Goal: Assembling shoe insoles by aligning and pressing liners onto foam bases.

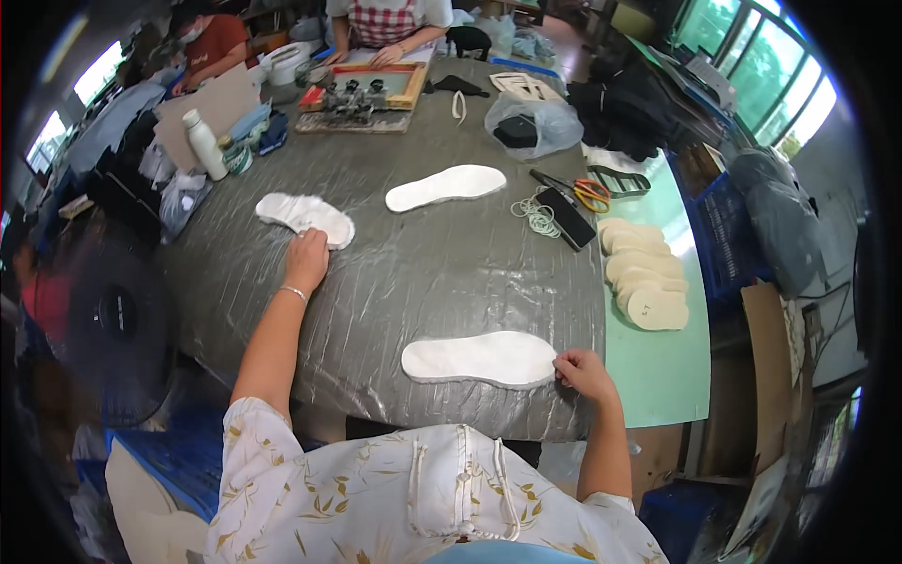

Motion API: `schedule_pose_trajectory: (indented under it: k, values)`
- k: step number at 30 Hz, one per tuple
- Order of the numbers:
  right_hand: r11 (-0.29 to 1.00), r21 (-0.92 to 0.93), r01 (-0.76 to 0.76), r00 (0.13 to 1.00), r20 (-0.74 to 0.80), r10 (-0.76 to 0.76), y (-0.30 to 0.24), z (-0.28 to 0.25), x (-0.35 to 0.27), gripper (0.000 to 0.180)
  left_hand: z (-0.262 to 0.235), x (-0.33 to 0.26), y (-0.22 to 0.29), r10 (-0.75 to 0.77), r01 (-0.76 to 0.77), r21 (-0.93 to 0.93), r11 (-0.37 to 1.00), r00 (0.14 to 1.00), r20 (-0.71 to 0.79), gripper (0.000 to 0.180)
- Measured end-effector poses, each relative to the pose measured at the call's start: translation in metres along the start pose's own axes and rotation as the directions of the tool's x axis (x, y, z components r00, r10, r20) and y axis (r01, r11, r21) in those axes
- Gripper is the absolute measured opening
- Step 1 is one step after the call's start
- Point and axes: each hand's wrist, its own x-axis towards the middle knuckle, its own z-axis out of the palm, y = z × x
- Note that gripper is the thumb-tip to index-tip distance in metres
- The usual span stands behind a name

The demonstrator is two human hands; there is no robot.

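My left hand (pixel 308 261), reaching out to the left, pinches the near end of a fluffy white insole (pixel 303 212). The insole lies on the grey plastic-covered table. At the table's near edge, my right hand (pixel 584 374) has its fingers closed on the right end of a smooth-topped white insole (pixel 479 359) with a fuzzy rim. That insole lies flat with its other end toward the left. A third white insole (pixel 446 188) rests farther back between the two, touched by neither hand.
Cream insole shapes (pixel 648 273) overlap on a green board (pixel 658 385) at right. Near them lie scissors (pixel 590 195), a black phone-like slab (pixel 566 220) and pale cord (pixel 537 218). A white bottle (pixel 205 144) stands at left; a fan (pixel 117 315) is nearer. Two people work across the table.
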Motion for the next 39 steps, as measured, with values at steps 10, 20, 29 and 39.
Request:
schedule_pose_trajectory:
  k: [10, 20, 29, 39]
  values:
    - [0.997, 0.074, 0.028, 0.996, 0.076, -0.034, -0.002, 0.009, 0.009, 0.025, 0.012, 0.053, 0.072, -0.358, 0.328, -0.473, 0.818, 0.933, 0.028, 0.033]
    - [0.993, 0.046, -0.108, 0.994, 0.007, 0.108, -0.003, -0.020, -0.010, 0.030, -0.071, -0.079, 0.072, -0.596, 0.466, -0.666, 0.583, 0.802, 0.040, 0.028]
    - [0.931, -0.096, 0.351, 0.921, 0.212, -0.326, -0.086, -0.022, 0.026, 0.024, -0.326, -0.263, 0.068, -0.697, 0.780, 0.097, 0.619, 0.602, -0.390, 0.027]
    - [0.847, -0.033, 0.531, 0.757, 0.466, -0.457, -0.132, 0.045, 0.038, 0.027, -0.432, -0.441, 0.141, -0.851, 0.943, 0.185, 0.275, 0.328, -0.409, 0.046]
